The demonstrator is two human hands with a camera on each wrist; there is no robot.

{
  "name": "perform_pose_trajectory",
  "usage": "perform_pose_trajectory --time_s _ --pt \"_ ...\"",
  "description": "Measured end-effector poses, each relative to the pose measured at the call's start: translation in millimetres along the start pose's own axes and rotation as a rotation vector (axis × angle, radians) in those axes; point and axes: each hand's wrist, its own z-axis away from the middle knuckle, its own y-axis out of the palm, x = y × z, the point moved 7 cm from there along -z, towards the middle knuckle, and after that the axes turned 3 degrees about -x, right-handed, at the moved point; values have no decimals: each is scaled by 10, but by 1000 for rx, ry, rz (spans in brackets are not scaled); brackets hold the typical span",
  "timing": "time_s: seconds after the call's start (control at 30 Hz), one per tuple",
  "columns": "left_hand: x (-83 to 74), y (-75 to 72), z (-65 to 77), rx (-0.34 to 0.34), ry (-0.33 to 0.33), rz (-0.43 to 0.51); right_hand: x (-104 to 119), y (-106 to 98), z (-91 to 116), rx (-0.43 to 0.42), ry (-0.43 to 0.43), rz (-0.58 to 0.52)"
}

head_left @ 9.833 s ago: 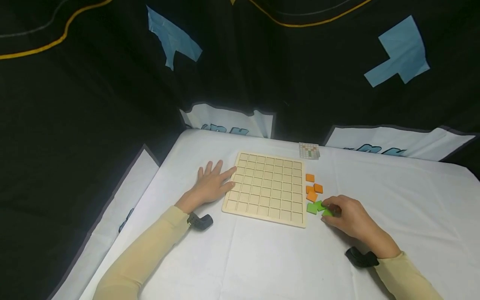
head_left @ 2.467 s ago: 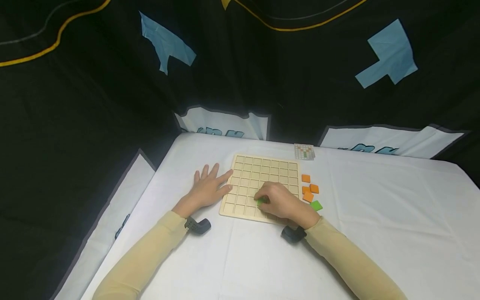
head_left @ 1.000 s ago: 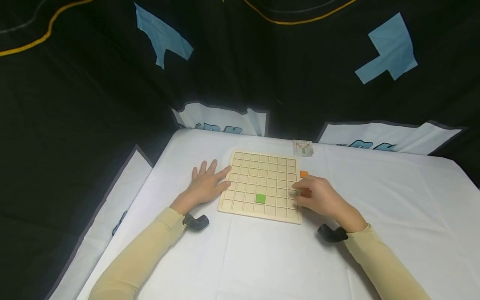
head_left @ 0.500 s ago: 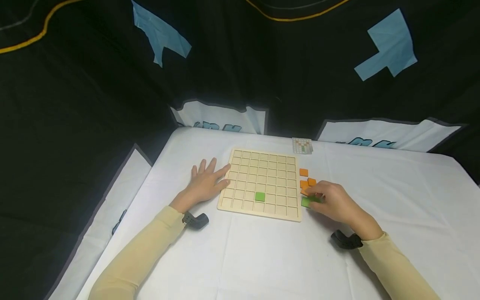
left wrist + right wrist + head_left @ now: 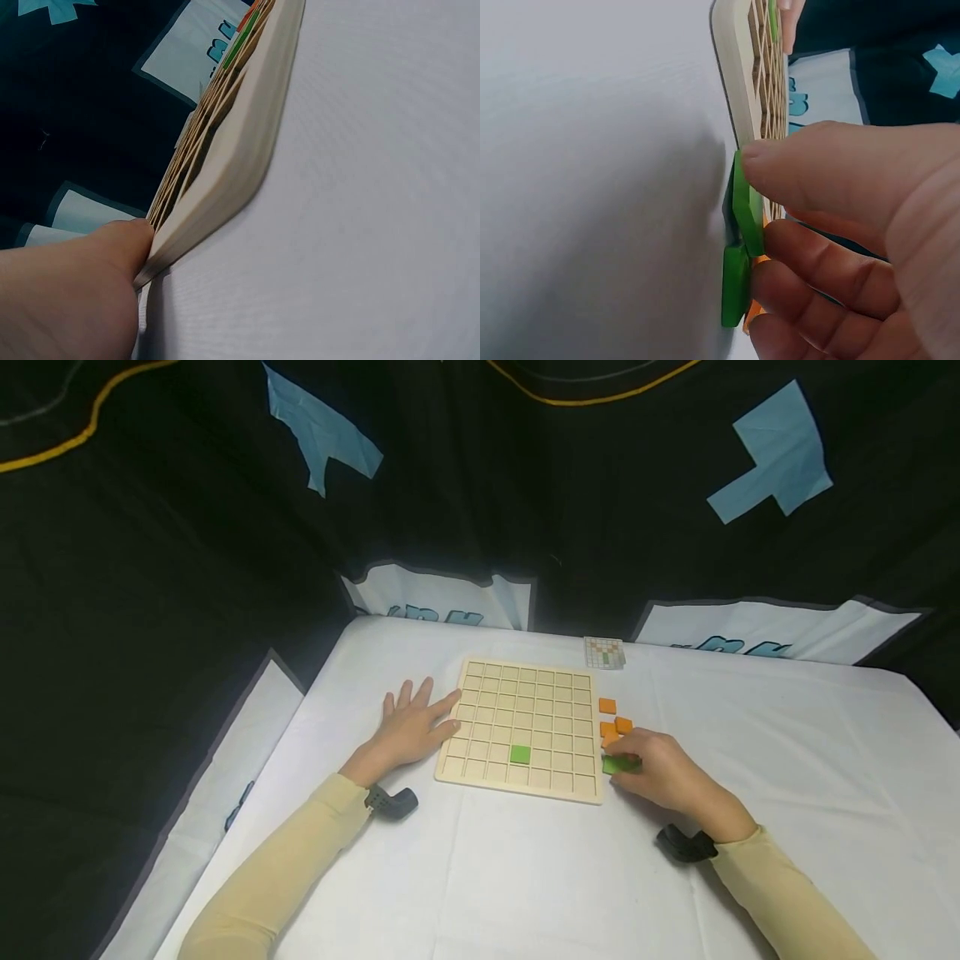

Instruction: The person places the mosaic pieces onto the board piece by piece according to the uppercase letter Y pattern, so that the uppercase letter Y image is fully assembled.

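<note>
My left hand (image 5: pixel 408 731) lies flat with fingers spread, thumb and index finger on the left edge of a wooden grid board (image 5: pixel 487 779). In the left wrist view its thumb (image 5: pixel 124 244) touches the board's rim. One square green tile (image 5: pixel 520 754) sits in a cell of the board's lower part. To the right of the board, my right hand (image 5: pixel 663 772) pinches another green tile (image 5: pixel 748 202) between thumb and index finger, seen edge-on in the right wrist view. A further green tile (image 5: pixel 736 286) lies against it, near the other fingers.
Several orange tiles, among them an upper one (image 5: pixel 607 705) and a right one (image 5: pixel 623 725), lie on the white cloth by the board's right edge. Behind them is a small stack of printed grid cards (image 5: pixel 604 653). A dark curtain (image 5: pixel 480 502) hangs behind the table.
My right hand went from the green tiles to the board, left one green tile in a cell, and came back right to the remaining green tiles. The left hand stayed on the board's edge.
</note>
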Motion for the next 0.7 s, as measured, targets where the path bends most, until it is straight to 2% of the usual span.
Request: perform_pose_trajectory --time_s 0.7 --pt "0 3 7 -4 -3 -5 13 45 9 -8 -38 26"
